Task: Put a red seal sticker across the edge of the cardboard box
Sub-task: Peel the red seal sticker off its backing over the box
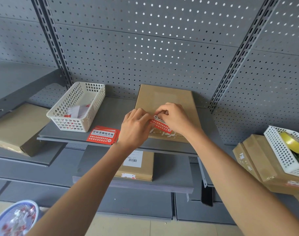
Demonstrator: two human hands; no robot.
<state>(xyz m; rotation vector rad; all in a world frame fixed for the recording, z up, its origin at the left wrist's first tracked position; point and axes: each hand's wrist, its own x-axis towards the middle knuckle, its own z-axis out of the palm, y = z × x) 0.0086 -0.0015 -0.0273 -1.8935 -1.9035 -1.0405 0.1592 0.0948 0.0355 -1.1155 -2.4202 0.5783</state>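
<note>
A flat cardboard box (164,97) lies on the grey shelf (111,109), its near edge marked with torn white sticker remains. Over that near part a red seal sticker (160,125) with white print is held between both hands. My left hand (135,128) pinches its left end with curled fingers. My right hand (176,117) pinches its upper right end. Whether the sticker touches the box surface cannot be told; its middle shows between the hands.
A stack of red seal stickers (102,134) lies at the shelf's front edge, left of my hands. A white basket (77,106) with paper scraps stands further left. Other cardboard boxes (136,166) sit on lower shelves, and a basket with yellow tape (288,147) sits on boxes at right.
</note>
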